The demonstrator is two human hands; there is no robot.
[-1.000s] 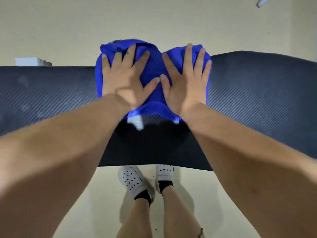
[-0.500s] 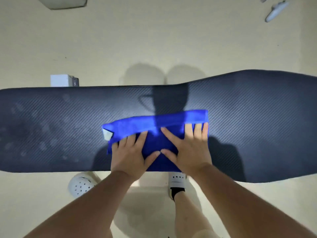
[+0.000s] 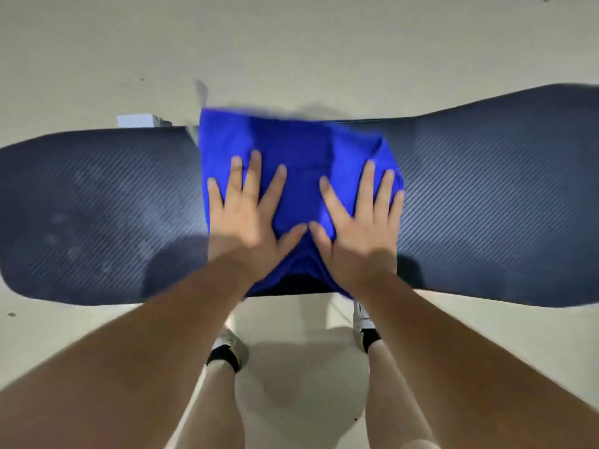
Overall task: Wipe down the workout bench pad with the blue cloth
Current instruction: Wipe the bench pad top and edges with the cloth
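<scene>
Head view: the blue cloth [image 3: 298, 163] was spread across the middle of the dark bench pad [image 3: 486, 202], its far edge overhanging the pad's far side. The left hand [image 3: 246, 222] and right hand [image 3: 359, 228] were pressed flat on it side by side, fingers splayed apart, thumbs nearly touching. Frame motion-blurred.

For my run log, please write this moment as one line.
left hand: flat on blue cloth | right hand: flat on cloth | bench pad: smudges at left
</scene>
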